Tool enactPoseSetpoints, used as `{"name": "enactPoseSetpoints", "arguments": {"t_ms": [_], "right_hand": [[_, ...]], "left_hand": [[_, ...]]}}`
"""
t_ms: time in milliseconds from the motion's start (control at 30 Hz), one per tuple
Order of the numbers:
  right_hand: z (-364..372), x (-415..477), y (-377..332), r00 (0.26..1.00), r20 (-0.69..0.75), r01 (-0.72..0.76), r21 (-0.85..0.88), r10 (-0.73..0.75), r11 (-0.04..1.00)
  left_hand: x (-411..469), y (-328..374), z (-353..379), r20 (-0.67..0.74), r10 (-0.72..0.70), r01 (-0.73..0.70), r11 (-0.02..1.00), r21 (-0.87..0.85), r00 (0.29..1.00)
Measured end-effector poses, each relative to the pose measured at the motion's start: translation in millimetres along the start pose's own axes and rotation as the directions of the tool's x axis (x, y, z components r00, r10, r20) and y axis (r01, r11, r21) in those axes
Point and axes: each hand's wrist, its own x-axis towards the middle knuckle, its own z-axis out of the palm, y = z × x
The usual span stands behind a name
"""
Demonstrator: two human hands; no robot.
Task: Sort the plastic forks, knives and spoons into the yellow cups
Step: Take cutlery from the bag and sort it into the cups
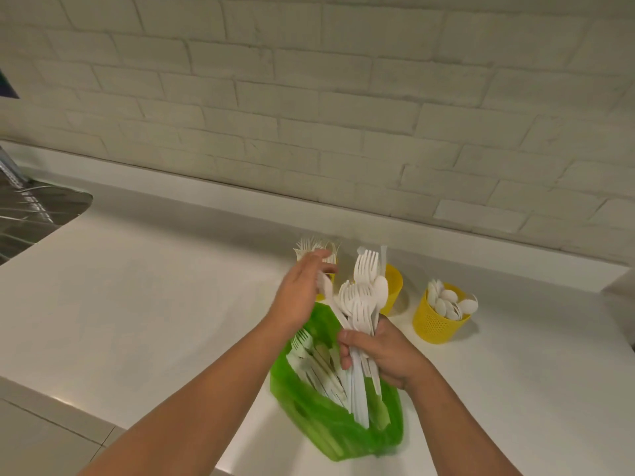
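Both hands work over the white counter (154, 304), close to its back wall (309, 97). Our left hand (302, 290) reaches toward the leftmost yellow cup (321, 297). Our right hand (381, 355) grips a bundle of cutlery (360, 304) above a green bag (319, 420).

To the left we have a wide bare stretch of counter, running as far as the steel sink (31, 214) at the far left edge. The counter's front edge cuts across the lower left corner. To the right, the middle cup (395, 286) and the spoon cup (434, 326) stand apart from each other in a row near the wall, with bare counter beyond them.

Our left hand is blurred, palm turned inward, fingers stretched nearly straight and loose. It covers most of the leftmost cup, whose forks (309, 244) fan up behind the fingertips. We cannot tell whether it touches them. Our right hand curls tightly round the bundle's handles, knuckles toward us, wrist bent over the bag's mouth.

The bundle stands nearly upright, its long axis running up and away from us. Fork tines and one spoon bowl point toward the wall, handles down into the bag. More white cutlery lies inside the bag, slanting the same way. The spoons (446, 300) in the right cup rest bowls up.
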Motion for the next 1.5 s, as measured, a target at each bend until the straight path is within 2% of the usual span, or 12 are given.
{"name": "enactPoseSetpoints", "arguments": {"t_ms": [267,333,433,567,667,767,833,967,1100,1200,1333,1500], "right_hand": [[21.4,12.8,-4.3,0.980,-0.183,-0.053,0.159,0.082,0.986],[21.5,15.2,-8.3,0.958,-0.282,-0.020,0.113,0.051,0.993],[15.8,17.8,-22.7,0.882,-0.471,0.115,0.148,-0.032,0.982],[6.3,17.5,-61.7,0.702,-0.694,0.445,0.253,-0.159,0.859],[10.1,15.8,-74.6,0.643,-0.735,0.544,0.241,-0.216,0.804],[26.3,14.3,-66.2,0.655,-0.728,0.476,0.188,-0.203,0.859],[30.4,14.9,-60.7,0.653,-0.734,0.460,0.189,-0.186,0.867],[17.7,17.7,-59.8,0.654,-0.736,0.444,0.184,-0.177,0.877],[3.4,17.0,-60.1,0.790,-0.608,0.340,0.315,-0.087,0.886],[-8.7,17.1,-57.3,0.842,-0.539,0.261,0.357,-0.031,0.897],[-11.4,19.1,-55.4,0.854,-0.519,0.236,0.360,-0.016,0.903],[-35.3,11.8,-54.8,0.868,-0.497,0.246,0.411,-0.010,0.878]], "left_hand": [[-0.8,19.5,19.8,0.238,-0.020,-0.019,0.987,0.159,0.971],[-3.2,18.4,24.8,0.238,-0.065,0.045,0.995,0.087,0.969],[-0.3,4.9,23.1,0.140,-0.211,0.229,0.966,-0.123,0.967],[-23.5,-23.8,27.9,0.139,-0.462,0.472,0.881,-0.044,0.876],[-33.2,-25.0,38.4,0.167,-0.559,0.582,0.759,-0.292,0.812],[-30.8,-14.2,51.4,0.209,-0.511,0.542,0.685,-0.487,0.834],[-31.3,-8.2,54.9,0.180,-0.454,0.483,0.741,-0.467,0.872],[-36.4,-9.1,44.6,0.002,-0.143,0.143,0.990,-0.019,0.990],[-36.5,-13.5,39.9,0.165,0.127,-0.168,0.949,0.266,0.978],[-32.4,-16.1,41.8,0.307,0.104,-0.181,0.955,0.236,0.946],[-29.6,-16.4,37.8,0.471,-0.057,-0.022,0.987,0.160,0.880],[-19.0,-14.5,51.3,0.540,-0.069,0.008,0.994,0.113,0.839]]}}
